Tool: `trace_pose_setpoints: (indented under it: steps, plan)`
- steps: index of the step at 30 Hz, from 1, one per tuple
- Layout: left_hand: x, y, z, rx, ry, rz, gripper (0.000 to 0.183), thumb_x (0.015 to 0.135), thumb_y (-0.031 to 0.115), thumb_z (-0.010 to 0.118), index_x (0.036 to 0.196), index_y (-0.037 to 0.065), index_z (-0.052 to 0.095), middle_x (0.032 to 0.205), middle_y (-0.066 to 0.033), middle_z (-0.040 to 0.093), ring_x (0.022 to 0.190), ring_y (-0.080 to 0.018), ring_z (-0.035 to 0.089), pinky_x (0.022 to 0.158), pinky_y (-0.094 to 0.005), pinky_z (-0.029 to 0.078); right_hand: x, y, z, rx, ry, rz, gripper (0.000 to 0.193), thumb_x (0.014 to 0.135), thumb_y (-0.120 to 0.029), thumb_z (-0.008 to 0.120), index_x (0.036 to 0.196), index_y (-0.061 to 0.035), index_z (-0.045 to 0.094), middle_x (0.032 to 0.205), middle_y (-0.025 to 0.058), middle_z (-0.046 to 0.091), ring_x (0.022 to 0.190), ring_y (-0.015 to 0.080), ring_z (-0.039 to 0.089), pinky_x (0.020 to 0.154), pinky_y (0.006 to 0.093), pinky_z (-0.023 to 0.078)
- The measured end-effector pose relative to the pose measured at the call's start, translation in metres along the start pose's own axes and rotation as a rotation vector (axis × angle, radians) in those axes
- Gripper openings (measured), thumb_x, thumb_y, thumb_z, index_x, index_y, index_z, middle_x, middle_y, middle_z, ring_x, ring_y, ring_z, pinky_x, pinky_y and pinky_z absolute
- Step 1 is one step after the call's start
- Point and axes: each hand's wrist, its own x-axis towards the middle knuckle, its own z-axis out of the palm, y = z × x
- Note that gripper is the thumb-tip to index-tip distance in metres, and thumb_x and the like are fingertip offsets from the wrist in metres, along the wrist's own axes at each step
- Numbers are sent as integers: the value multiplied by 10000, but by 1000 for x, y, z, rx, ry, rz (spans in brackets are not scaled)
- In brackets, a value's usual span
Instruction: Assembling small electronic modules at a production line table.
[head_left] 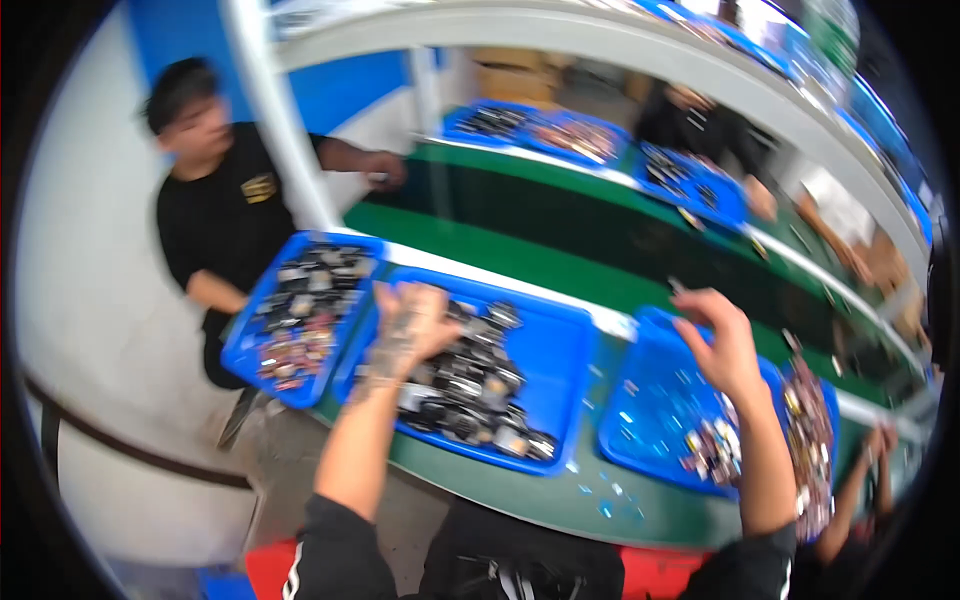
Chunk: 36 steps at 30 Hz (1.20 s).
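Observation:
My left hand (415,318) reaches over a blue tray (556,345) in front of me and touches or hovers just above its pile of shiny black-and-silver small parts (470,385). Its fingers are smeared by motion, so their grip does not show. Off to the right, my right hand (722,335) is raised above the far edge of a second blue tray (640,385). A small dark piece (677,286) shows at its bent fingertips, too blurred to name. Below that hand, the second tray holds a heap of small pinkish-silver pieces (714,450) and scattered clear bluish bits.
Another blue tray (372,262) with mixed parts stands at the left, near a person in black (225,200). More pinkish pieces (808,440) fill a tray at the right. Beyond a white rail runs a green conveyor belt (500,250). A white shelf (480,30) hangs overhead.

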Motion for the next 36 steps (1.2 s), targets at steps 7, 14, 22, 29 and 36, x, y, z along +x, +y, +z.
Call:
trace_pose_setpoints:
  steps: [7,14,22,29,36]
  plan:
    - [-10,32,-33,-599,126,-12,309,732,177,702,992,24,633,814,-108,604,741,-270,606,695,-392,492,-90,15,-50,-44,231,237,147,820,-26,676,966,-8,679,870,105,681,786,184,667,732,290,528]
    - [1,44,-11,-171,154,249,144,826,164,620,891,37,600,804,-147,630,732,-356,622,675,-443,500,-146,25,-50,-219,-252,269,156,768,-86,717,904,-14,688,844,143,647,815,320,628,735,394,501]
    - [-13,57,-33,-106,150,188,128,836,129,633,919,31,632,849,-185,663,807,-367,652,712,-464,512,-143,45,-32,-328,-197,279,133,768,-136,698,866,-46,699,842,150,620,880,342,586,774,419,475]
    - [-35,154,-27,-1777,-411,10,208,915,119,628,1078,19,547,850,-73,646,701,-127,641,594,-250,536,-170,36,-43,-362,-57,385,129,687,-19,739,696,-5,611,733,136,555,711,327,555,654,394,445]
    - [-42,178,-3,-2304,-602,-210,152,892,18,618,1001,4,513,999,-103,578,992,-253,631,967,-361,519,-150,32,-40,11,252,480,37,830,8,650,844,24,618,740,35,599,673,88,527,621,235,432]
